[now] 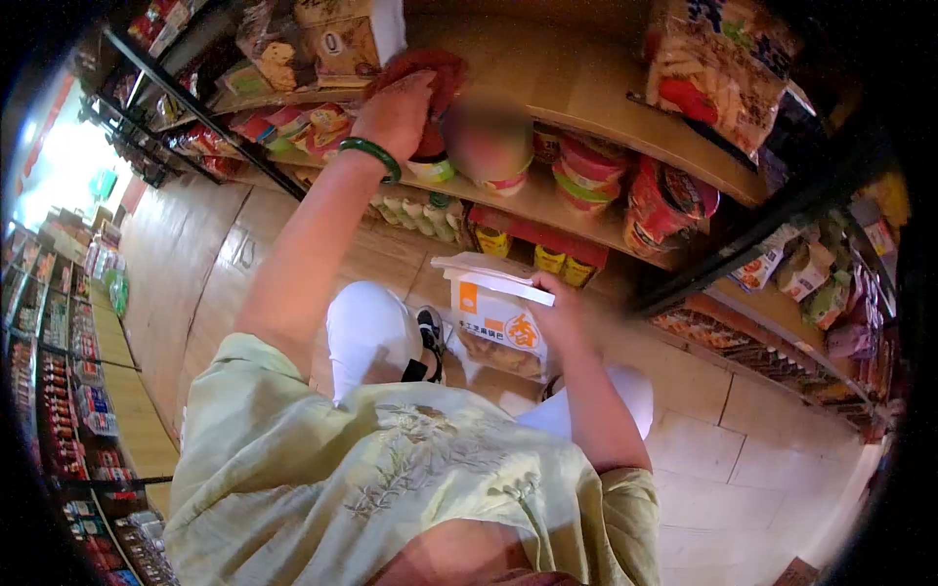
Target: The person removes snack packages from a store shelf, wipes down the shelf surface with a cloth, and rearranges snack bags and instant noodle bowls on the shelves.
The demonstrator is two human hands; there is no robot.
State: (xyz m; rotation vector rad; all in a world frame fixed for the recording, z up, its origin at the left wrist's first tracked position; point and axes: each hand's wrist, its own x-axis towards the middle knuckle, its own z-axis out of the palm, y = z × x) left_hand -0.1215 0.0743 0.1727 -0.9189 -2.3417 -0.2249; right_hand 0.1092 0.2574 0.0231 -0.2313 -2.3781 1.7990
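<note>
My left hand (pixel 396 109), with a dark green bangle at the wrist, reaches to the upper shelf and grips a red cloth (pixel 435 76). The cloth lies against the wooden shelf board (pixel 508 59); my fingertips are partly hidden in it. In my right hand (pixel 559 305) is a white snack box (pixel 496 320) with orange print and a picture of crackers low on its front. My fingers hold it by its upper right corner, above the floor and in front of my knees. Left of the cloth stand a brown-and-white snack package (pixel 342 44) and a clear bag (pixel 269 54).
Instant noodle cups (pixel 589 174) line the shelf below, with yellow packs (pixel 493 239) lower down. A large snack bag (pixel 718 73) stands at the upper right. Black shelf posts (pixel 200 112) rise on both sides. More stocked shelves (pixel 59 391) run along the left. The floor (pixel 703 439) is tiled.
</note>
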